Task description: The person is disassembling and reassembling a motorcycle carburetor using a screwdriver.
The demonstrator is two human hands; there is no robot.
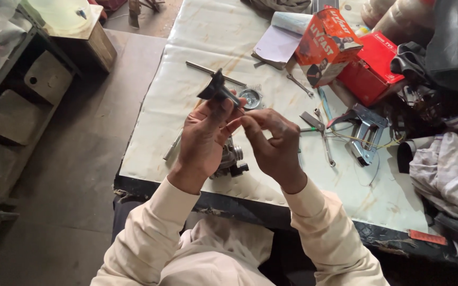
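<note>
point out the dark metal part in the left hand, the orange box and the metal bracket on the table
dark metal part (217, 89), head view, on its wide dark upper end above the left hand's fingers
orange box (327, 45), head view, on its orange side face
metal bracket (368, 135), head view, on its bright flat plate

The part (219, 90) looks like dark, dull metal; the table (202, 47) has smooth, stained plastic; the box (325, 45) is shiny card
</note>
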